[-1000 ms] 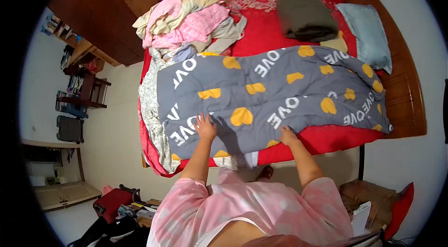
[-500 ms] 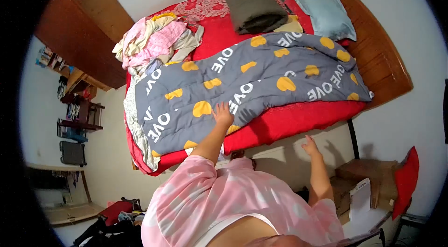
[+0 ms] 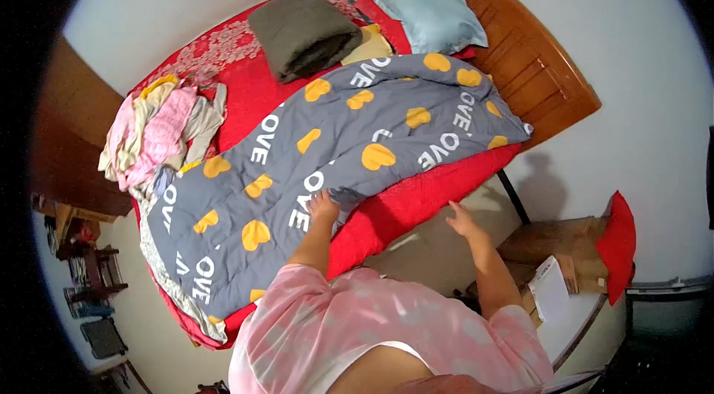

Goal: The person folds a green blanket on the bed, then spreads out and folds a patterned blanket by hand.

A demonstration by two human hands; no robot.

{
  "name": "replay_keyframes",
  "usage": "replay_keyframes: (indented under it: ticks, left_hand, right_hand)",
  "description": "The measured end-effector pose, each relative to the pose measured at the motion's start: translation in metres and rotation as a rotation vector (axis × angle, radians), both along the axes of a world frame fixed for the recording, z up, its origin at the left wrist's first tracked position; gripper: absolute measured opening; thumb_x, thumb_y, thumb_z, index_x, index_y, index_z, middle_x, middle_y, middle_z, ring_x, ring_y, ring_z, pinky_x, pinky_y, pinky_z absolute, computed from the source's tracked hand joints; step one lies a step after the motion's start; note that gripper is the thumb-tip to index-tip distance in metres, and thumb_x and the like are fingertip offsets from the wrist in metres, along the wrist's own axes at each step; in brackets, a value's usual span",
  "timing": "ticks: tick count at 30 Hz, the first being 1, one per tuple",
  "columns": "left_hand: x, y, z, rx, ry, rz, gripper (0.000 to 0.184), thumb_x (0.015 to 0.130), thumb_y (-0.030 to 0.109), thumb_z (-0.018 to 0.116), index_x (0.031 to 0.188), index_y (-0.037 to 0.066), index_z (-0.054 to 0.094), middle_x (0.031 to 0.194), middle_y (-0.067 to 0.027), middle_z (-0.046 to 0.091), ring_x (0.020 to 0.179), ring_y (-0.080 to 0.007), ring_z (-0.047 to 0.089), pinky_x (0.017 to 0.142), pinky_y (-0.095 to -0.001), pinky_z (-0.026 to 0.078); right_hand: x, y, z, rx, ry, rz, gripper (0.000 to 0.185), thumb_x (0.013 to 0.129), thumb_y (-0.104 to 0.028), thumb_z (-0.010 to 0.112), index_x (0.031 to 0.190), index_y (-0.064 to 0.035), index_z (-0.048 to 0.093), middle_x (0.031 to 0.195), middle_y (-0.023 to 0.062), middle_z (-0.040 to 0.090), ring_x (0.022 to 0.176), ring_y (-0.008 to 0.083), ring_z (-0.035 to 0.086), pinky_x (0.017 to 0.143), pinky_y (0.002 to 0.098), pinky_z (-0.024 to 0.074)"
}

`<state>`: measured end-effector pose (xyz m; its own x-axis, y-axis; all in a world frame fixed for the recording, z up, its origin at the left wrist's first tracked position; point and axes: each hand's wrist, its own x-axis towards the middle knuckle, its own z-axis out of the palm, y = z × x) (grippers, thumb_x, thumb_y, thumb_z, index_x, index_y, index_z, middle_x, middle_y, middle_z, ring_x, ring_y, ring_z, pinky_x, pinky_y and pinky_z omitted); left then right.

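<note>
A grey quilt [image 3: 286, 163] with yellow hearts and white LOVE lettering lies lengthwise over a red bedsheet [image 3: 416, 197]. My left hand [image 3: 323, 208] is at the quilt's near edge with its fingers spread; I cannot tell whether it presses on the cloth. Out past the bed's near side, my right hand [image 3: 460, 219] hangs in the air, fingers apart and holding nothing. Behind the quilt sit a folded dark olive blanket [image 3: 297, 29] and a light blue pillow [image 3: 424, 3]. Part of a yellow cloth [image 3: 370, 44] shows between them.
A heap of clothes [image 3: 160, 130] lies at the bed's far left corner. The wooden headboard [image 3: 513, 44] closes the right end. Cardboard boxes [image 3: 558, 238], a white box [image 3: 550, 290] and a red cushion [image 3: 617, 245] stand at the right. Shelves [image 3: 97, 275] line the left wall.
The view has swung to the right, so the bed appears shifted left and tilted. My left hand is a little farther along the quilt's near edge towards the headboard. The quilt looks the same.
</note>
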<state>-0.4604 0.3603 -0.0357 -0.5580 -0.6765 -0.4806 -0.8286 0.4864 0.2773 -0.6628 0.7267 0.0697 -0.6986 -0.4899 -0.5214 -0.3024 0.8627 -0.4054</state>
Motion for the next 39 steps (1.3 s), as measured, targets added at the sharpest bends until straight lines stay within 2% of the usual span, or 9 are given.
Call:
replay_keyframes:
  ticks: [7,18,21,24,27,30,33,34,39]
  left_hand:
    - [-0.081,-0.012,-0.009,0.012,0.016,-0.052,0.064,0.083,0.026,0.051,0.142,0.018,0.028,0.148,-0.0039,0.028,0.139,-0.0290,0.018,0.109,-0.0571,0.011]
    - [-0.180,0.023,-0.040,0.023,-0.077,0.159,0.066,0.082,0.031,0.057,0.141,0.021,0.029,0.141,-0.0062,0.038,0.133,-0.0263,0.031,0.108,-0.0556,0.016]
    - [-0.206,0.039,-0.058,0.020,-0.088,0.244,0.069,0.081,0.033,0.060,0.141,0.020,0.029,0.135,-0.0106,0.045,0.127,-0.0285,0.039,0.106,-0.0537,0.022]
    - [-0.235,0.058,-0.050,0.046,-0.097,0.314,0.069,0.080,0.031,0.061,0.141,0.019,0.029,0.133,-0.0121,0.046,0.124,-0.0300,0.042,0.104,-0.0497,0.028]
    - [-0.262,0.059,-0.042,0.043,-0.021,0.305,0.069,0.081,0.027,0.061,0.141,0.017,0.029,0.131,-0.0137,0.046,0.121,-0.0320,0.045,0.099,-0.0458,0.036]
    - [-0.266,0.054,-0.047,0.031,0.025,0.306,0.067,0.082,0.022,0.060,0.141,0.016,0.028,0.133,-0.0143,0.043,0.117,-0.0338,0.048,0.095,-0.0436,0.042]
    - [-0.261,0.039,-0.065,-0.051,-0.039,0.292,0.068,0.082,0.019,0.060,0.141,0.016,0.027,0.135,-0.0132,0.040,0.113,-0.0344,0.050,0.092,-0.0440,0.045]
    - [-0.255,0.031,-0.073,-0.059,-0.024,0.292,0.070,0.081,0.018,0.060,0.142,0.017,0.026,0.136,-0.0131,0.040,0.112,-0.0342,0.051,0.091,-0.0444,0.046]
    - [-0.243,0.007,-0.113,0.029,-0.162,0.207,0.069,0.083,0.023,0.058,0.143,0.022,0.023,0.138,-0.0112,0.039,0.112,-0.0338,0.053,0.088,-0.0444,0.048]
  right_hand:
    - [-0.043,0.012,-0.002,0.010,0.014,-0.057,0.063,0.082,-0.017,0.063,0.138,-0.0067,0.036,0.139,0.0201,0.039,0.130,0.0337,0.036,0.107,0.0397,0.0303]
    - [-0.260,0.090,-0.126,-0.064,-0.112,-0.033,0.068,0.080,-0.017,0.064,0.139,-0.0087,0.032,0.123,0.0234,0.052,0.111,0.0326,0.053,0.093,0.0401,0.0420]
    - [-0.353,0.136,-0.254,-0.036,-0.010,-0.043,0.071,0.079,-0.017,0.065,0.139,-0.0057,0.029,0.119,0.0221,0.055,0.109,0.0323,0.053,0.092,0.0397,0.0413]
    - [-0.419,0.114,-0.213,0.085,0.096,-0.020,0.085,0.078,-0.019,0.066,0.145,-0.0096,0.014,0.105,0.0238,0.060,0.096,0.0322,0.060,0.081,0.0384,0.0474]
    - [-0.466,0.119,-0.256,-0.014,0.461,0.005,0.097,0.076,-0.019,0.066,0.147,-0.0129,0.000,0.092,0.0224,0.064,0.082,0.0327,0.064,0.076,0.0358,0.0503]
    - [-0.505,0.096,-0.244,0.281,0.098,-0.077,0.093,0.078,-0.018,0.064,0.147,-0.0138,0.001,0.094,0.0203,0.064,0.082,0.0320,0.064,0.067,0.0398,0.0522]
    - [-0.507,0.076,-0.237,0.270,-0.312,-0.164,0.087,0.081,-0.018,0.061,0.147,-0.0115,0.005,0.092,0.0174,0.064,0.079,0.0291,0.064,0.057,0.0426,0.0518]
    - [-0.504,0.070,-0.239,0.312,-0.328,-0.216,0.079,0.084,-0.020,0.060,0.146,-0.0105,0.012,0.090,0.0144,0.063,0.076,0.0259,0.063,0.050,0.0428,0.0503]
    - [-0.508,0.141,-0.348,-0.049,0.119,0.087,0.053,0.085,-0.027,0.062,0.129,-0.0040,0.043,0.087,0.0170,0.063,0.078,0.0254,0.064,0.060,0.0401,0.0503]
